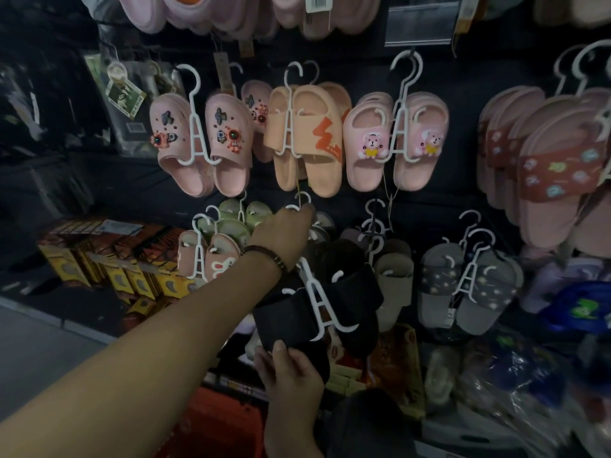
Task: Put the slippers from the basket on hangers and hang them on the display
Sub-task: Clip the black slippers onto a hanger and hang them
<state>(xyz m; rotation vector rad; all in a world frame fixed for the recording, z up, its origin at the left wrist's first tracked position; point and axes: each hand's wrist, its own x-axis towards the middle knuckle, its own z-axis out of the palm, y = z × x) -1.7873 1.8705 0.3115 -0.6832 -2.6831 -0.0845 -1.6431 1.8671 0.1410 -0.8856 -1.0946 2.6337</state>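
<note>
A pair of black slippers (350,292) sits on a white hanger (319,304) in front of the lower row of the dark display wall (463,77). My left hand (284,231), with a bead bracelet at the wrist, is stretched out and closed around the top of that hanger, up by a peg where other white hooks hang. My right hand (287,368) grips the lower edge of the left black slipper from below. The red basket (215,424) stands low down, under my arms, its contents hidden.
Pink clogs (198,143), orange slides (307,137) and pink bear slides (396,140) hang in the upper row. Grey slippers (469,285) and small bunny slippers (211,256) flank the black pair. Yellow packets (109,269) lie on a shelf at the left; bagged goods are piled at the right.
</note>
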